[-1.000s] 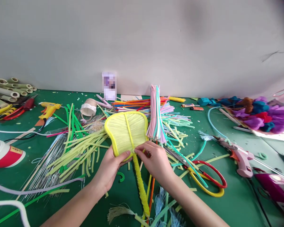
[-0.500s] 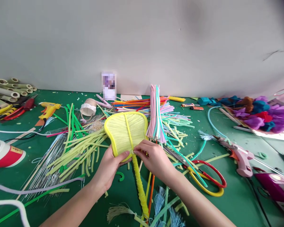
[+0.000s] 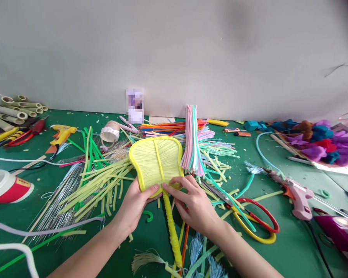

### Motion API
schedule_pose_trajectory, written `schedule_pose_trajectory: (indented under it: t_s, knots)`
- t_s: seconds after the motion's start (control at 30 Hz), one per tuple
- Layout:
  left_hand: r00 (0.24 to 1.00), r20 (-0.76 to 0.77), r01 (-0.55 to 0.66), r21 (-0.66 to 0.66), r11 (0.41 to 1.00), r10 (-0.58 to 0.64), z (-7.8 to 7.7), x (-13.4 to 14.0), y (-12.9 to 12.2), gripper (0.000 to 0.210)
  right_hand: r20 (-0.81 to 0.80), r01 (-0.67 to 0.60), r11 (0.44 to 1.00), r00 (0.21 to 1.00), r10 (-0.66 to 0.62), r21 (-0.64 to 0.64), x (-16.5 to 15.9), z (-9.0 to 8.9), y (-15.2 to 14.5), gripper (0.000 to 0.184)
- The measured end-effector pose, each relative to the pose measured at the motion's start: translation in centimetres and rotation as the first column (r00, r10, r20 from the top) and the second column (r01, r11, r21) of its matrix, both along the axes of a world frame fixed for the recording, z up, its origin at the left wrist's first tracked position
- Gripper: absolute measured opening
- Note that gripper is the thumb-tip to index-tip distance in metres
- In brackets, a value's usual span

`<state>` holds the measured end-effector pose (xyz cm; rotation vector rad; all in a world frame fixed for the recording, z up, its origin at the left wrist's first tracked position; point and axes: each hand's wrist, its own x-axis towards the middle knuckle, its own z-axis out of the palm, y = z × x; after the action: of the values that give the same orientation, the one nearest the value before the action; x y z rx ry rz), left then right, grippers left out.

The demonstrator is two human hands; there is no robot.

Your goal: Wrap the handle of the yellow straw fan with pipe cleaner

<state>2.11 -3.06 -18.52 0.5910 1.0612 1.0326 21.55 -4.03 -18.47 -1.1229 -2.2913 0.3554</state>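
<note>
A yellow fan (image 3: 146, 162) with a thread-covered face, a fuzzy rim and a centre rib is tilted up in front of me. Its yellow wrapped handle (image 3: 171, 227) slants down toward the table's near side. My left hand (image 3: 137, 200) grips the lower left rim, thumb on the face and fingers behind. At the joint of face and handle, a fingertip of my right hand (image 3: 191, 202) presses down. That hand's visible fingers are apart, with another over the lower right rim. What lies under the fingertip is hidden.
Scissors (image 3: 256, 216) and a pink glue gun (image 3: 301, 202) lie right, a yellow glue gun (image 3: 62, 134) left. Yellow-green pipe cleaners (image 3: 101, 185) and silvery wires (image 3: 62, 202) spread left. A pastel pipe-cleaner bundle (image 3: 191, 143) stands behind the fan. A red-and-white cup (image 3: 10, 187) sits far left.
My right hand has gone from a pinch at the joint to spread fingers, one pressing there. My left hand keeps its hold on the fan. The view has shifted slightly.
</note>
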Motion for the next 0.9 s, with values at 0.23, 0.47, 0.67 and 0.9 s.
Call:
schedule_pose_trajectory:
  t_s: [0.23, 0.47, 0.67, 0.9]
  knots:
    - [1.000, 0.003, -0.017, -0.016, 1.000, 0.017, 0.1, -0.1, 0.0, 0.056, -0.031, -0.038, 0.999, 0.999, 0.037, -0.031, 0.4, -0.2, 0.3, 0.060]
    - [1.000, 0.015, -0.026, 0.010, 1.000, 0.026, -0.2, 0.0, 0.1, 0.057, -0.003, -0.100, 0.994, 0.995, 0.100, -0.031, 1.0, 0.0, 0.7, 0.061]
    - [0.999, 0.022, -0.041, 0.041, 0.998, 0.040, 0.5, 0.0, 0.0, 0.062, -0.333, 0.191, 0.981, 0.929, -0.165, 0.047, -0.1, 0.4, -0.4, 0.049]
    - [0.997, 0.036, -0.069, 0.076, 0.995, 0.066, 1.3, -0.1, -0.4, 0.072, -0.486, 0.333, 0.927, 0.790, -0.373, -0.171, -1.2, 2.3, -2.3, 0.019]
